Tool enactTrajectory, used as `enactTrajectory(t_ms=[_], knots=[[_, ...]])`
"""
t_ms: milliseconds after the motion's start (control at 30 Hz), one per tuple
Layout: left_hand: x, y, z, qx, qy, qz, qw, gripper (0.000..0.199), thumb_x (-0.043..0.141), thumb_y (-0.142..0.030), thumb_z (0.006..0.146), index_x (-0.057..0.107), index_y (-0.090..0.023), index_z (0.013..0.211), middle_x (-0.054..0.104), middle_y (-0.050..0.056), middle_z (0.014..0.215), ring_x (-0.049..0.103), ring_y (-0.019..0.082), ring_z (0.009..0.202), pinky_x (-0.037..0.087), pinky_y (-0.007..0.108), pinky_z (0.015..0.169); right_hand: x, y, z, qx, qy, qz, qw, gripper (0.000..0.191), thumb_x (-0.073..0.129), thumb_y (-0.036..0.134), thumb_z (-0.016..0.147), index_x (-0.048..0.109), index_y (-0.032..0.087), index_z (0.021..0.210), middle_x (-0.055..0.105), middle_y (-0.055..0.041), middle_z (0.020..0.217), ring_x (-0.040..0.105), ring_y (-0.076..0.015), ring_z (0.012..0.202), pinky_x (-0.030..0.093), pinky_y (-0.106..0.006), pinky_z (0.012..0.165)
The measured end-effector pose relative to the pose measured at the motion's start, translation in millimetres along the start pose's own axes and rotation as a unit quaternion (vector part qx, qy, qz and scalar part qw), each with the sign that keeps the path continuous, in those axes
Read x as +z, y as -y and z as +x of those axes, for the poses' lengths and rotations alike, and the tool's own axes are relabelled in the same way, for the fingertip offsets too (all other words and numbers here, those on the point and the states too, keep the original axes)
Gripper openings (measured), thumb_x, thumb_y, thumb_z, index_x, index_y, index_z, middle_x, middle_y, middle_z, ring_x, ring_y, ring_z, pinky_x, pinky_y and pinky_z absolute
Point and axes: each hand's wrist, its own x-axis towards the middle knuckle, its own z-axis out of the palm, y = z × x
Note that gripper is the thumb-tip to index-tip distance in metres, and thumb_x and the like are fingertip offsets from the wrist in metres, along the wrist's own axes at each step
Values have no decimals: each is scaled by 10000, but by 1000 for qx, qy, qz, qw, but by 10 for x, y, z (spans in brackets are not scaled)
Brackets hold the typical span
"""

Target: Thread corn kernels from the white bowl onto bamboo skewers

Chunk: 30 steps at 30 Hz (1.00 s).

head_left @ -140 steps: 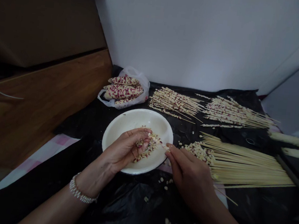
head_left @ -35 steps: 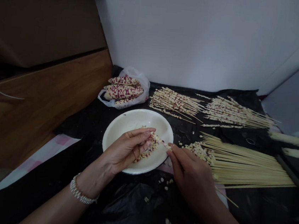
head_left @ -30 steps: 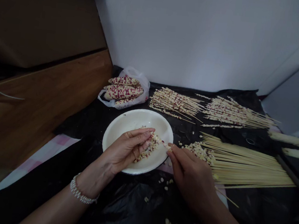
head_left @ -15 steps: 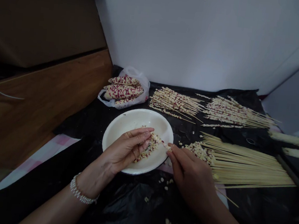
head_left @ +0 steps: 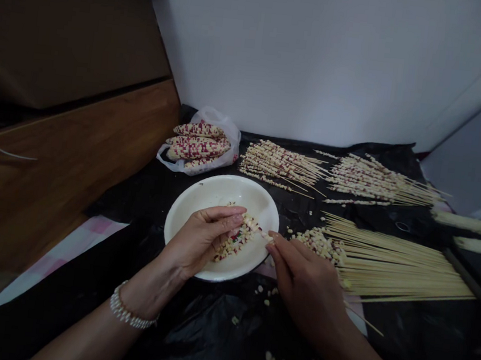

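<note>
Your right grip [head_left: 311,279] is pinching a kernel-strung skewer [head_left: 265,237], its tip pointing over the white basin [head_left: 185,200] toward your left grip [head_left: 200,236]. Whether the left is pinching that tip, you cannot tell; it is curling further inward than half a second ago, exposing more loose corn kernels [head_left: 233,249] below.

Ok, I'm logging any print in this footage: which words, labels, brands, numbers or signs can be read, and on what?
No text can be read here.
Thin white plastic bag around long purple-speckled yellow corn cobs: reddish specks at lower right, too small to tell whether print.
Glossy round white bowl: no lettering shows; small pale and dark kernels and the left hand hide part of its inside.
</note>
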Motion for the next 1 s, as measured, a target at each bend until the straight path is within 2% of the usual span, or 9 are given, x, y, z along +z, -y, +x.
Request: enactTrajectory(t_ms=[200, 333, 533, 700, 867, 1000], knots=[[-33, 10, 27, -15, 18, -6, 1000, 225, 767, -93, 658, 737, -136, 877, 702, 9, 740, 605, 37, 613, 509, 97, 617, -1, 3, 4, -5, -10, 9, 1000, 280, 439, 238, 926, 637, 143, 1099, 694, -80, 860, 652, -175, 782, 514, -300, 685], [-23, -3, 11, -23, 12, -10, 1000, 160, 742, -73, 680, 736, -118, 834, 691, 16, 706, 597, 40, 586, 509, 103, 595, -5, 5, 4, -2, -6, 20, 1000, 290, 419, 232, 931, 638, 140, 1095, 692, -85, 870, 646, -169, 783, 519, -315, 701], [-7, -26, -4, -31, 9, -9, 999, 145, 761, -57, 646, 736, -106, 781, 685, 19, 658, 590, 46, 562, 498, 107, 561, 0, 17, -8, 0, -6, 7, 1000, 306, 408, 246, 936, 633, 146, 1117, 687, -74, 813, 634, -154, 702, 502, -287, 605], [-17, -31, 3, -37, 28, 8, 999, 150, 766, -69, 644, 735, -104, 787, 684, 26, 651, 581, 47, 549, 482, 116, 545, 2, 20, -5, -8, -11, 11, 1000, 284, 429, 224, 927, 640, 138, 1097, 682, -64, 786, 634, -151, 675, 482, -266, 571], [-50, -30, 15, -58, 46, 30, 997, 138, 778, -100, 641, 721, -98, 767, 668, 17, 642, 546, 34, 510, 445, 113, 498, 5, 23, -6, -11, -8, 13, 1000, 268, 439, 202, 921, 638, 148, 1092, 689, -66, 823, 643, -155, 689, 487, -266, 587], [-80, -22, 30, -69, 68, 32, 995, 117, 772, -107, 653, 712, -99, 754, 663, 18, 656, 549, 35, 524, 453, 112, 509, 17, 23, -14, -7, -1, 23, 1000, 252, 441, 200, 922, 640, 159, 1070, 697, -82, 892, 655, -160, 771, 508, -270, 671]])
